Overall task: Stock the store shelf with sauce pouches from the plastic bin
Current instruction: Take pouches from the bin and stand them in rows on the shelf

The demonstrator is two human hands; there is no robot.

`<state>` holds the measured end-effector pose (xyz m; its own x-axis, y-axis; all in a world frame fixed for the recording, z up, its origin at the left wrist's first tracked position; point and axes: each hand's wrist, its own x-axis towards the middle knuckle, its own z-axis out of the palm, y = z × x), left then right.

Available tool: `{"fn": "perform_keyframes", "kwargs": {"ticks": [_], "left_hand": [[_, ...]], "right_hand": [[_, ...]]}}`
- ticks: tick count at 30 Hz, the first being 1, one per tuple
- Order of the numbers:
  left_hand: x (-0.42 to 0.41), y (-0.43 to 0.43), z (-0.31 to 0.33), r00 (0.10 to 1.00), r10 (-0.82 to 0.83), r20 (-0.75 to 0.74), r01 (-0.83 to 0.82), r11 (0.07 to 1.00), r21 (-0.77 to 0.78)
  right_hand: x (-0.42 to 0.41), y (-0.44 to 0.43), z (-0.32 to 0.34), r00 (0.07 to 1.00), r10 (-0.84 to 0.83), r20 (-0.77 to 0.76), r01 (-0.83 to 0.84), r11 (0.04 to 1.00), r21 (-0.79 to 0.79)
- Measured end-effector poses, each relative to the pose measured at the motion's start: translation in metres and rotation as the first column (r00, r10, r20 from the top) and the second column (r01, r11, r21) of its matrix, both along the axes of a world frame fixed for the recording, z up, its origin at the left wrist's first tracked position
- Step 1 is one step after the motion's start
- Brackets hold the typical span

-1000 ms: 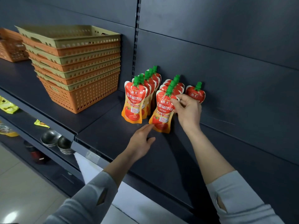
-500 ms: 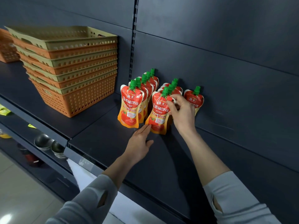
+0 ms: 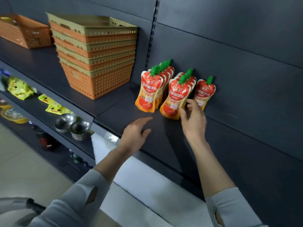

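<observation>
Red tomato sauce pouches with green caps stand upright in rows on the dark shelf (image 3: pixel 124 117). The left row's front pouch (image 3: pixel 148 91) and the middle row's front pouch (image 3: pixel 176 97) face me; a single pouch (image 3: pixel 205 91) stands at the right against the back panel. My right hand (image 3: pixel 192 119) hovers just right of the middle front pouch, fingers apart, holding nothing. My left hand (image 3: pixel 136 134) rests low over the shelf front, fingers spread, below the left row. The plastic bin is not in view.
A stack of orange and beige baskets (image 3: pixel 96 53) sits left of the pouches; another orange basket (image 3: pixel 24 30) stands further left. The lower shelf holds yellow packets (image 3: pixel 52 105) and metal bowls (image 3: pixel 73 126). Bare shelf extends right of the pouches.
My right hand let go of the middle front pouch's top and dropped beside it. My left hand drew back from the pouch's base. The pouch stays standing.
</observation>
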<state>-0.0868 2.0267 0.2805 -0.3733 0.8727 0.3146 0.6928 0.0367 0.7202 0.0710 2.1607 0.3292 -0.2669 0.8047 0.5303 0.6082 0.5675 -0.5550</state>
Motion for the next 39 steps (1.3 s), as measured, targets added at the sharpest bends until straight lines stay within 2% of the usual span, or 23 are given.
{"fn": "perform_keyframes", "kwargs": {"ticks": [6, 9, 12, 14, 16, 20, 23, 25, 27, 30, 32, 33, 35, 37, 39], "left_hand": [[-0.026, -0.122, -0.021, 0.971, 0.211, 0.112, -0.224, 0.967, 0.119], [-0.036, -0.202, -0.052, 0.907, 0.364, 0.210, -0.382, 0.923, 0.052], [-0.039, -0.281, -0.101, 0.820, 0.526, 0.226, -0.522, 0.849, -0.078], [-0.037, -0.337, -0.139, 0.729, 0.634, 0.257, -0.599, 0.773, -0.208], [-0.030, -0.388, -0.175, 0.621, 0.734, 0.276, -0.664, 0.679, -0.314], [-0.011, -0.460, -0.229, 0.384, 0.868, 0.315, -0.693, 0.496, -0.522], [-0.006, -0.485, -0.257, 0.273, 0.901, 0.338, -0.681, 0.429, -0.594], [-0.008, -0.493, -0.275, 0.224, 0.920, 0.322, -0.678, 0.384, -0.627], [-0.013, -0.497, -0.294, 0.175, 0.936, 0.306, -0.677, 0.340, -0.653], [-0.028, -0.500, -0.322, 0.154, 0.946, 0.285, -0.685, 0.310, -0.660], [-0.043, -0.499, -0.341, 0.158, 0.949, 0.273, -0.687, 0.304, -0.661], [-0.052, -0.498, -0.350, 0.155, 0.950, 0.271, -0.687, 0.301, -0.662], [-0.073, -0.493, -0.367, 0.150, 0.960, 0.238, -0.681, 0.275, -0.679], [-0.097, -0.487, -0.383, 0.169, 0.969, 0.178, -0.682, 0.245, -0.689], [-0.124, -0.481, -0.399, 0.200, 0.971, 0.133, -0.680, 0.236, -0.694]], "right_hand": [[-0.021, -0.117, -0.057, 0.987, 0.148, -0.062, -0.147, 0.989, 0.032], [-0.040, -0.190, -0.096, 0.959, 0.274, -0.067, -0.275, 0.961, -0.011], [-0.058, -0.261, -0.145, 0.905, 0.425, 0.015, -0.420, 0.900, -0.119], [-0.073, -0.309, -0.182, 0.828, 0.556, 0.069, -0.534, 0.821, -0.204], [-0.088, -0.350, -0.215, 0.717, 0.690, 0.100, -0.625, 0.700, -0.345], [-0.126, -0.403, -0.267, 0.441, 0.868, 0.230, -0.584, 0.472, -0.660], [-0.170, -0.428, -0.310, 0.251, 0.905, 0.344, -0.519, 0.426, -0.741], [-0.204, -0.441, -0.344, 0.184, 0.903, 0.389, -0.508, 0.426, -0.748], [-0.237, -0.451, -0.381, 0.150, 0.886, 0.439, -0.499, 0.452, -0.739], [-0.270, -0.463, -0.432, 0.111, 0.853, 0.509, -0.403, 0.507, -0.762], [-0.271, -0.470, -0.453, 0.104, 0.835, 0.540, -0.347, 0.540, -0.767], [-0.268, -0.471, -0.461, 0.135, 0.832, 0.538, -0.379, 0.545, -0.748], [-0.256, -0.471, -0.464, 0.204, 0.852, 0.482, -0.497, 0.514, -0.699], [-0.241, -0.468, -0.471, 0.192, 0.886, 0.423, -0.577, 0.450, -0.681], [-0.230, -0.470, -0.476, 0.192, 0.906, 0.377, -0.546, 0.418, -0.726]]}}
